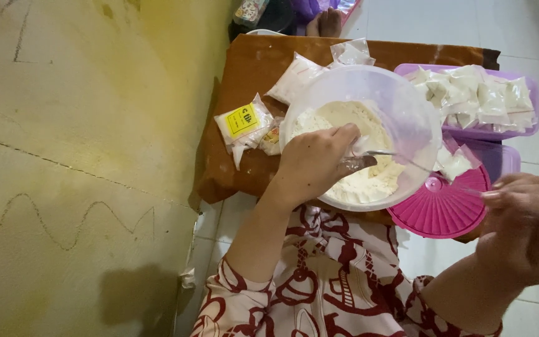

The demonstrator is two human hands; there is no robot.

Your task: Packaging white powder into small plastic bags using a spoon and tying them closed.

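Observation:
A large clear plastic bowl (407, 106) holding white flour (344, 115) stands on a low brown table (251, 62). My left hand (313, 162) is inside the bowl over the flour, pinching a small clear plastic bag (360, 153). My right hand (525, 218) is outside the bowl to the right and grips the handle of a long metal spoon (400, 159), whose tip reaches toward the bag in my left hand.
A pink round lid (438, 212) lies right of the bowl. A purple tray (531, 131) holds several filled white packets (475, 93). More packets, one with a yellow label (243, 122), lie left of the bowl. A yellowish wall (63, 156) is at left.

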